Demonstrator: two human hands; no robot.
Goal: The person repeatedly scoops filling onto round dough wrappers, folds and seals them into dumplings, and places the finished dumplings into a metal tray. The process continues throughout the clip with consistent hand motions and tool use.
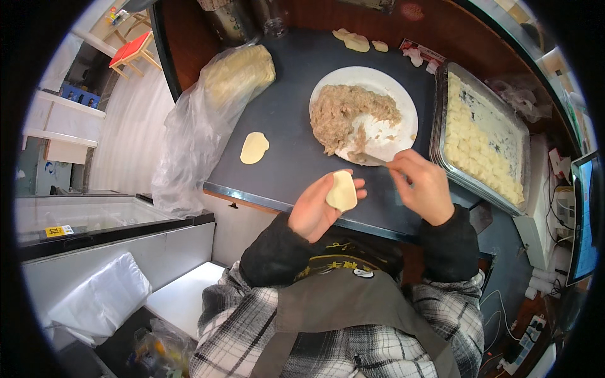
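On the palm and fingers of my left hand [315,208] lies a flat dough wrapper [342,191], above the counter's front edge. My right hand [423,186] grips a thin spreading tool [375,159], its tip in ground meat filling at the near rim of a round white plate [406,101]. A large mound of meat filling [338,111] covers the plate's left and far parts. Another wrapper [254,148] lies alone on the dark counter, left of the plate. A stack of wrappers [241,73] sits in a clear plastic bag at the back left.
Right of the plate, stacked metal trays [442,113] hold many wrapped dumplings [477,151]. Dough pieces [357,42] lie by the back wall. The plastic bag [184,151] hangs over the counter's left edge. A monitor [586,217] stands at the far right.
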